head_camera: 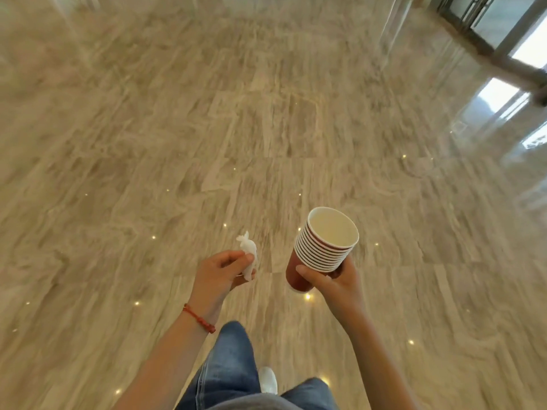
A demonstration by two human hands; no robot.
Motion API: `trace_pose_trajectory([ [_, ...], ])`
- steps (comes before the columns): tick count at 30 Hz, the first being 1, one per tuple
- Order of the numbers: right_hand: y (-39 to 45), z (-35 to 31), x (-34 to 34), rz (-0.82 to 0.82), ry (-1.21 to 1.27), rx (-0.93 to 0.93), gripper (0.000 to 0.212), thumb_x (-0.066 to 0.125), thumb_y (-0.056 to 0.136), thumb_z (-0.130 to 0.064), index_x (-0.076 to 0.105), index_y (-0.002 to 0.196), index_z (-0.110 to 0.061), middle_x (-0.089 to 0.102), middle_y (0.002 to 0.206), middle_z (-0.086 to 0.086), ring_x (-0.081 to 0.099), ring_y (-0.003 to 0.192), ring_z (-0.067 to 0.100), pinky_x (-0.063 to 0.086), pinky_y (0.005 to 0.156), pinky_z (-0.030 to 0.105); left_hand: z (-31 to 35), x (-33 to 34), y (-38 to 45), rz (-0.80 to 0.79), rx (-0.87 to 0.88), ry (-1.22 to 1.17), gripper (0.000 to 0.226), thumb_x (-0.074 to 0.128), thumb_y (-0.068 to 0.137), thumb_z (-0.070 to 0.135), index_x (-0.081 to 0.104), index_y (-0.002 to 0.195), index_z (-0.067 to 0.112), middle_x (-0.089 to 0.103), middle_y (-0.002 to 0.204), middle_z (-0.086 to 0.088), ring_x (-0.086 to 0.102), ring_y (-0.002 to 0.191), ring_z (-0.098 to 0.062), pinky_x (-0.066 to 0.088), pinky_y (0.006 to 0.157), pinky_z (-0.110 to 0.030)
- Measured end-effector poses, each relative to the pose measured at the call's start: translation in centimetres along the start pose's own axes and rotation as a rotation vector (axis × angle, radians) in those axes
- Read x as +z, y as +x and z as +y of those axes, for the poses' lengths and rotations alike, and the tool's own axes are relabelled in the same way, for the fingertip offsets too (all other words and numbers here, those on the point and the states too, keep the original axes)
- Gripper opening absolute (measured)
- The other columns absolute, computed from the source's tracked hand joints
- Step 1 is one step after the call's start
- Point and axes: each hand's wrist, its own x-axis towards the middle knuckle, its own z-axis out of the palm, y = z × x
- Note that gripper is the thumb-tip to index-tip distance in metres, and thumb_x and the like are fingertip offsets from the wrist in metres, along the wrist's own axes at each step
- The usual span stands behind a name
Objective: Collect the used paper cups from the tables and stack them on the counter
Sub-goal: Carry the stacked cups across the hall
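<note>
One view only, from a camera on the person's head, tilted forward and steeply down over the marble floor (266, 128). The wide lens bends the floor's lines toward the edges. The stack of paper cups (324, 247) sits close under the lens, right of centre; beyond it the floor runs to a glass doorway (503, 31) at the upper right corner.

A polished beige marble floor (266, 128) is reflecting small ceiling lights; bright glass doors (503, 28) are glaring at far upper right.
</note>
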Motion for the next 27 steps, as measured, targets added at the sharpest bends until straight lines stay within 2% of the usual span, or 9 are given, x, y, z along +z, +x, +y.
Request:
trace_pose_trajectory([
  [4,9.2,-0.6,1.4,-0.011,-0.019,0.01,0.052,0.086,0.063,-0.016,0.057,0.101,-0.035,0.069,0.095,-0.02,0.065,0.089,0.0,0.051,0.068,0.012,3.0,1.5,8.9,0.021,-0.01,-0.01,0.006,0.067,0.078,0.005,0.071,0.073,0.003,0.069,0.069,-0.009,0.067,0.063,-0.018,0.054,0.059,-0.022],
  [7,17.3,-1.6,3.3,-0.001,-0.014,0.023,0.052,0.085,0.056,-0.029,0.058,0.1,-0.032,0.07,0.094,-0.017,0.066,0.089,0.004,0.053,0.07,0.02,5.9,2.4,17.2,0.032,-0.002,-0.021,0.01,0.067,0.078,0.006,0.072,0.07,0.008,0.07,0.069,-0.006,0.068,0.064,-0.016,0.053,0.058,-0.02],
  [10,25.8,-3.4,5.3,-0.006,-0.01,0.026,0.065,0.082,0.05,-0.043,0.057,0.109,-0.03,0.07,0.097,-0.015,0.066,0.091,0.004,0.053,0.075,0.026,9.5,3.7,25.4,0.024,0.0,-0.02,0.007,0.067,0.079,0.007,0.07,0.073,0.007,0.071,0.069,-0.006,0.066,0.062,-0.014,0.053,0.057,-0.02],
  [13,33.7,-5.4,6.8,-0.011,-0.006,0.036,0.076,0.082,0.048,-0.048,0.055,0.116,-0.027,0.07,0.101,-0.011,0.066,0.095,0.007,0.053,0.08,0.032,13.8,5.4,32.9,-0.003,0.014,0.003,0.006,0.067,0.079,0.007,0.07,0.074,0.004,0.07,0.066,-0.005,0.066,0.06,-0.015,0.055,0.058,-0.021],
  [21,52.0,-7.6,7.9,0.044,0.022,0.083,0.065,0.083,0.046,-0.043,0.057,0.106,-0.031,0.07,0.097,-0.013,0.066,0.092,0.008,0.055,0.074,0.026,21.5,10.4,50.5,-0.035,-0.016,0.032,0.007,0.066,0.079,0.005,0.069,0.074,0.003,0.069,0.063,-0.005,0.066,0.058,-0.015,0.055,0.058,-0.022],
  [24,59.7,-7.8,7.6,0.051,0.014,0.077,0.064,0.085,0.05,-0.034,0.057,0.107,-0.028,0.07,0.097,-0.01,0.066,0.092,0.007,0.054,0.07,0.022,22.9,12.9,57.4,-0.044,-0.034,0.032,0.006,0.067,0.079,0.006,0.07,0.074,0.004,0.069,0.063,-0.006,0.066,0.059,-0.015,0.055,0.058,-0.022],
  [27,68.3,-8.2,7.2,0.054,-0.007,0.06,0.064,0.088,0.058,-0.02,0.057,0.114,-0.019,0.07,0.098,-0.004,0.067,0.092,0.009,0.055,0.074,0.026,25.1,15.8,65.1,-0.057,-0.036,0.049,0.007,0.067,0.079,0.007,0.07,0.073,0.007,0.069,0.066,-0.004,0.067,0.064,-0.015,0.054,0.059,-0.022],
])
